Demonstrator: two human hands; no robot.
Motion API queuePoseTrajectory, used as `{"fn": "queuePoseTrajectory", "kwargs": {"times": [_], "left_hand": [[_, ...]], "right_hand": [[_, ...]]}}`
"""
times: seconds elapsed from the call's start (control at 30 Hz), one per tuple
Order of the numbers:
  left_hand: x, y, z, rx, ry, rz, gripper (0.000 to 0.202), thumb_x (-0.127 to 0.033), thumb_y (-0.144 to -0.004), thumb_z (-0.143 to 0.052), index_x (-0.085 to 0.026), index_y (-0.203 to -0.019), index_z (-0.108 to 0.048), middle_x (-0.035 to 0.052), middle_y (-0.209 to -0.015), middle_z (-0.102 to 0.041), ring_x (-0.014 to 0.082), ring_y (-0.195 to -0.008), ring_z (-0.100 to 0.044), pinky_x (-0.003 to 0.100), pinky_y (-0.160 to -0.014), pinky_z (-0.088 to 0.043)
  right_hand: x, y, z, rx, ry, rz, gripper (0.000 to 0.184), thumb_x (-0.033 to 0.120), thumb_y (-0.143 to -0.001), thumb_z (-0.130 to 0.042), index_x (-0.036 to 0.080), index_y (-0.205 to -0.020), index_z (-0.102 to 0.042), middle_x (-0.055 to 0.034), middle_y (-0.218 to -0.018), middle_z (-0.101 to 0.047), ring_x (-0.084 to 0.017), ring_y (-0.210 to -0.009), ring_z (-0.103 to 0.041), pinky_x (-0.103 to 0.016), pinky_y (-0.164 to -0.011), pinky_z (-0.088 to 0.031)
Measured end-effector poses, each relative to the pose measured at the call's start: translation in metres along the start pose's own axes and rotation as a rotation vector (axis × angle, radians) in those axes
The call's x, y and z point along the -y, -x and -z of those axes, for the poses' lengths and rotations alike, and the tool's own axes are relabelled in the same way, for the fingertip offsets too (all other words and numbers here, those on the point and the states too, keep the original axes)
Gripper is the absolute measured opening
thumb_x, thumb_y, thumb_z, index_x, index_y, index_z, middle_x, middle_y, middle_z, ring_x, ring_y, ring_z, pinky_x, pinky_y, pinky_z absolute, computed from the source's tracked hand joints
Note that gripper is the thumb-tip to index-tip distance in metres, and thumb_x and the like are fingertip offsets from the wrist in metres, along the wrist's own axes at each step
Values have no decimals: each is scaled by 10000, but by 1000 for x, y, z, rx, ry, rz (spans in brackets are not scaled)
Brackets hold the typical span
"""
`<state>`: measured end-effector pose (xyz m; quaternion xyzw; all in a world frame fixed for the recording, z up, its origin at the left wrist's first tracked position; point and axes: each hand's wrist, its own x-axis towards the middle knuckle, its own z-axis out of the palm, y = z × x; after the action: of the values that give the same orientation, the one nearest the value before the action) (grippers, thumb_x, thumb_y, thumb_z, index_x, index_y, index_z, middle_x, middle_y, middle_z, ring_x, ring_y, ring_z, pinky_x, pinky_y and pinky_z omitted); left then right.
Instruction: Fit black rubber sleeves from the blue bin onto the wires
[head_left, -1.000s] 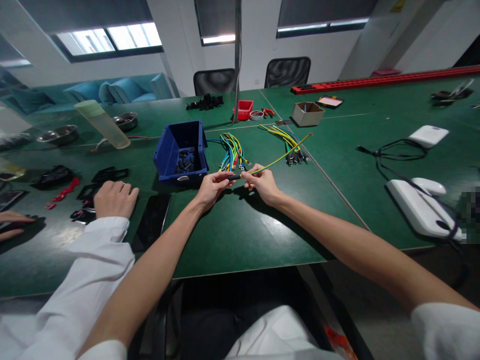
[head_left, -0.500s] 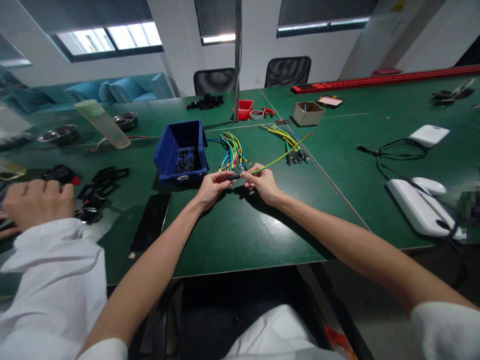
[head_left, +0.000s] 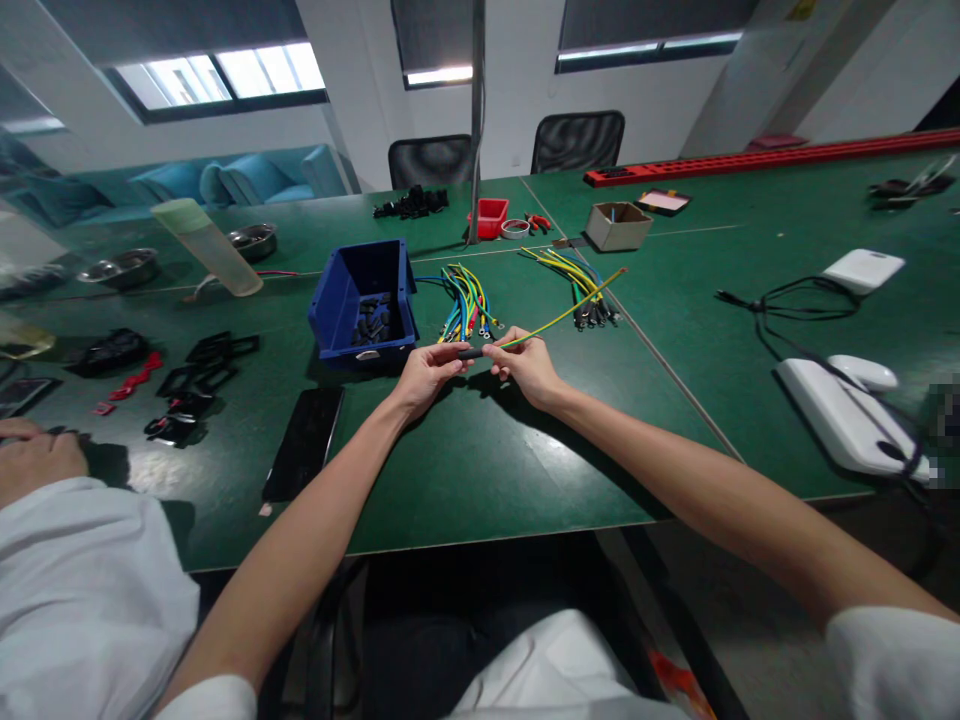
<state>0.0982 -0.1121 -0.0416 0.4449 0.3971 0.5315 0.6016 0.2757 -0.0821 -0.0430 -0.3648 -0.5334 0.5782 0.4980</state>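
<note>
Between finger and thumb, my left hand [head_left: 430, 372] pinches a short black sleeve [head_left: 471, 353]. My right hand [head_left: 526, 366] grips a yellow-green wire [head_left: 566, 315] close to that sleeve, and the wire's free end slants up to the right. Sleeve and wire meet in line; my fingertips cover part of the joint. Just beyond my hands lies a bundle of coloured wires [head_left: 469, 300] with ring terminals. Farther right is a second bundle of wires [head_left: 579, 275], with black sleeves at its near ends. A blue bin [head_left: 330, 325] behind my left hand contains several black sleeves [head_left: 373, 318].
A black phone [head_left: 304, 445] lies left of my left forearm. At far left a co-worker's hand [head_left: 37, 460] rests by black frames [head_left: 199, 370] and red pieces [head_left: 135, 378]. A metal pole [head_left: 475, 120] rises behind the wires. White devices [head_left: 840, 415] with cables are at right.
The co-worker's hand has moved left and down, uncovering red pieces on the table. My own hands hold nearly the same position, with the sleeve and wire between them.
</note>
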Motion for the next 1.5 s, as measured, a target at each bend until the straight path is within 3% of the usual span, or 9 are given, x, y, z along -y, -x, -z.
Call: {"fn": "queuePoseTrajectory", "kwargs": {"times": [1.5], "left_hand": [[2,0,1,8,-9,17,419,-233,-587,-819,-142,-983,-717,92,-892,-725,163,-790,-677,306,-820,-490]], "right_hand": [[0,1,-1,0,15,-12,417,459,-560,-803,183,-696,-522,43,-531,-570,-85,-443,-535,-184,-395,-405]]}}
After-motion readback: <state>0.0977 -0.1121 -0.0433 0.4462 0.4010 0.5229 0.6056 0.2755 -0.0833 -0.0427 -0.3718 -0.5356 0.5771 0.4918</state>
